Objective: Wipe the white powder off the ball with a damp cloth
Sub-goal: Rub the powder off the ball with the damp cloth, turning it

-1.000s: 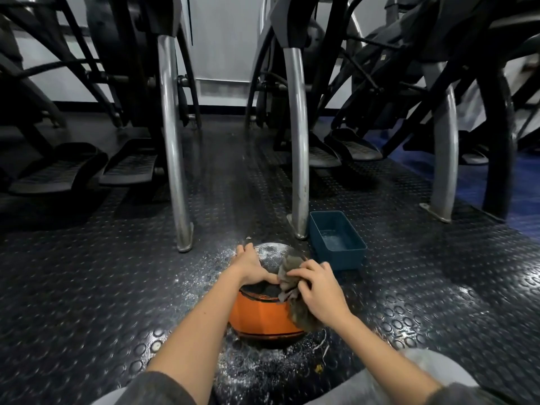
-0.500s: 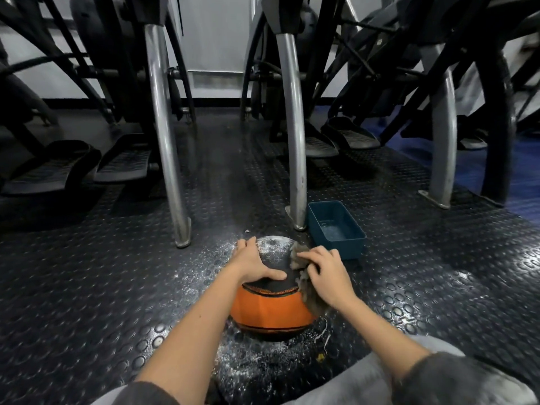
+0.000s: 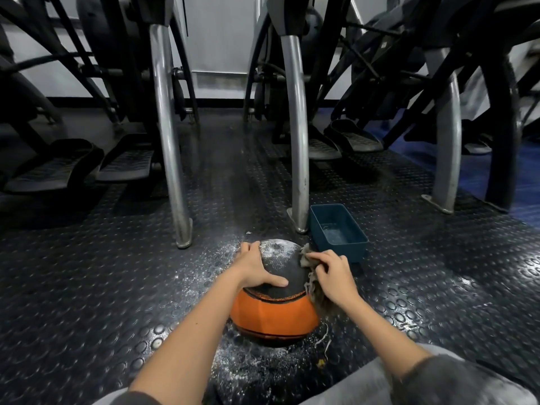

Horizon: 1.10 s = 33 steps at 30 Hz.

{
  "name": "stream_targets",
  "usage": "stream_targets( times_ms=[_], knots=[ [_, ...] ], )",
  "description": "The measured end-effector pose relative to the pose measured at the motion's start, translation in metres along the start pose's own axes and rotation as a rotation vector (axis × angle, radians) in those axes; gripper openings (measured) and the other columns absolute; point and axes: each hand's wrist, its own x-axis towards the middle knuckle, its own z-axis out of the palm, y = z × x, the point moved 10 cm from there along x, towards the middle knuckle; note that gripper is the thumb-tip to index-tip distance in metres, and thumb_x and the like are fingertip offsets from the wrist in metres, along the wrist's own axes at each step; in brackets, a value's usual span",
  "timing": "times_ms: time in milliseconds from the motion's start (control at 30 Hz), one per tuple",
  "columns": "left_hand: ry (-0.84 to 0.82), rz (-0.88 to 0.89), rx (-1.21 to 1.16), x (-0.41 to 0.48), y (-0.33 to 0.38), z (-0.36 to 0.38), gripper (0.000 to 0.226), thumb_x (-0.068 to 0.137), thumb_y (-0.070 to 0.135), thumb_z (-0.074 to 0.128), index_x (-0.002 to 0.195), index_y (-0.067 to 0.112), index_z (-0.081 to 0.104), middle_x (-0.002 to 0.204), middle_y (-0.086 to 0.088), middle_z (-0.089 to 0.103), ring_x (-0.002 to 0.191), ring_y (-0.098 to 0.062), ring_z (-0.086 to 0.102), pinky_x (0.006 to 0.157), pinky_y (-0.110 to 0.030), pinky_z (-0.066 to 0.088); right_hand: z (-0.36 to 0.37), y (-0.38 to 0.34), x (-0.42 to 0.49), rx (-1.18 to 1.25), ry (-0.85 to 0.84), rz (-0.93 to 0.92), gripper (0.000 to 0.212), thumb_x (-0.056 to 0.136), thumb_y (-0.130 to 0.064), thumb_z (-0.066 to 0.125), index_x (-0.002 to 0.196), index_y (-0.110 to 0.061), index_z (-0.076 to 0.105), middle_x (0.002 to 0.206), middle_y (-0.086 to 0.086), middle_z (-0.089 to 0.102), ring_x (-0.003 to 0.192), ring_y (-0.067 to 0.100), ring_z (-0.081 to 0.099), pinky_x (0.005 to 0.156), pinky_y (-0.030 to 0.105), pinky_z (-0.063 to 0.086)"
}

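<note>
With your left hand (image 3: 257, 270) only flat on the ball (image 3: 274, 314) and your right hand (image 3: 333, 276) clutching the cloth (image 3: 314, 287), a hard wipe could roll the ball into the tray (image 3: 339, 247).

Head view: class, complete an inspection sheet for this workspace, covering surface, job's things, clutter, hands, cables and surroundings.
Surface: black studded rubber floor, white powder scattered round the ball.
Job's things: orange-and-black ball on the floor, powder on its far top; grey cloth against its right side; blue tub beside it.
Clutter: loose threads and a yellow scrap by the ball.
Hands: left hand rests on the ball; right hand grips the cloth.
Cables: nothing seen on the floor.
Surroundings: exercise machines with steel legs and pedals.
</note>
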Motion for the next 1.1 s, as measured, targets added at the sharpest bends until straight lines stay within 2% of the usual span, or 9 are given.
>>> stream_targets(
  times_ms=[100,167,267,367,467,633,767,933,1100],
  knots=[
    [0.009,-0.004,-0.003,0.002,0.004,0.001,0.125,0.062,0.049,0.084,0.152,0.013,0.005,0.155,-0.008,0.008,0.143,-0.032,0.014,0.115,-0.047,0.023,0.004,0.020,0.015,0.008,-0.007,0.150,0.039,0.094,-0.005,0.041,0.127,-0.017,0.058,0.122,0.002,0.058,0.118,0.026,0.045,0.096,0.036,0.039],
    [0.016,-0.005,0.002,0.002,0.007,0.001,0.127,0.062,0.049,0.084,0.152,0.013,0.003,0.155,-0.009,0.007,0.143,-0.033,0.015,0.115,-0.048,0.024,0.005,0.021,0.014,-0.022,0.009,0.184,0.040,0.095,-0.005,0.039,0.129,-0.016,0.057,0.126,0.003,0.056,0.120,0.026,0.042,0.098,0.038,0.039],
    [0.000,0.002,0.007,0.003,0.011,0.001,0.130,0.061,0.049,0.085,0.152,0.012,0.000,0.157,-0.009,0.004,0.144,-0.033,0.012,0.115,-0.048,0.024,-0.002,0.013,-0.005,-0.036,0.096,0.173,0.038,0.095,-0.007,0.041,0.127,-0.019,0.058,0.123,-0.002,0.056,0.112,0.020,0.041,0.092,0.034,0.039],
    [-0.027,0.008,0.021,0.003,0.012,-0.001,0.130,0.062,0.050,0.084,0.152,0.011,-0.002,0.158,-0.008,0.000,0.145,-0.031,0.009,0.115,-0.046,0.023,-0.006,-0.006,-0.029,-0.066,0.146,0.079,0.036,0.095,-0.010,0.045,0.123,-0.022,0.061,0.115,-0.006,0.056,0.098,0.011,0.035,0.084,0.026,0.036],
    [-0.037,0.027,0.050,0.004,0.016,0.003,0.128,0.063,0.049,0.084,0.152,0.011,0.000,0.157,-0.007,0.002,0.145,-0.030,0.010,0.116,-0.045,0.022,-0.005,-0.016,-0.038,-0.099,0.159,0.043,0.036,0.094,-0.010,0.045,0.122,-0.023,0.062,0.114,-0.006,0.055,0.097,0.011,0.034,0.086,0.030,0.038],
    [-0.008,0.025,0.058,0.006,0.021,0.005,0.125,0.063,0.050,0.083,0.152,0.011,0.004,0.157,-0.008,0.004,0.145,-0.032,0.011,0.116,-0.048,0.022,-0.008,-0.001,-0.006,-0.092,0.092,0.157,0.037,0.096,-0.009,0.041,0.125,-0.023,0.059,0.122,-0.004,0.054,0.111,0.021,0.040,0.091,0.037,0.040],
    [0.020,0.004,0.030,0.004,0.020,0.006,0.123,0.066,0.049,0.082,0.152,0.011,0.003,0.159,-0.010,-0.002,0.146,-0.031,0.006,0.117,-0.045,0.018,-0.006,0.011,0.010,-0.060,0.039,0.212,0.038,0.096,-0.009,0.041,0.128,-0.024,0.056,0.125,0.000,0.053,0.115,0.021,0.040,0.095,0.036,0.040],
    [-0.008,-0.034,0.021,-0.001,0.016,0.002,0.126,0.067,0.048,0.081,0.151,0.007,-0.004,0.158,-0.012,-0.003,0.146,-0.032,0.007,0.117,-0.042,0.020,-0.006,-0.012,-0.012,-0.143,0.068,0.060,0.039,0.095,-0.010,0.042,0.127,-0.026,0.057,0.123,-0.007,0.052,0.110,0.017,0.040,0.091,0.032,0.041],
    [0.008,-0.042,-0.043,-0.010,0.009,0.000,0.124,0.067,0.041,0.084,0.152,0.009,0.000,0.158,-0.010,-0.004,0.146,-0.029,0.007,0.117,-0.040,0.019,-0.004,-0.030,-0.030,-0.136,0.038,-0.115,0.038,0.094,-0.011,0.045,0.125,-0.027,0.059,0.117,-0.010,0.053,0.105,0.014,0.039,0.089,0.028,0.040]
  ],
)
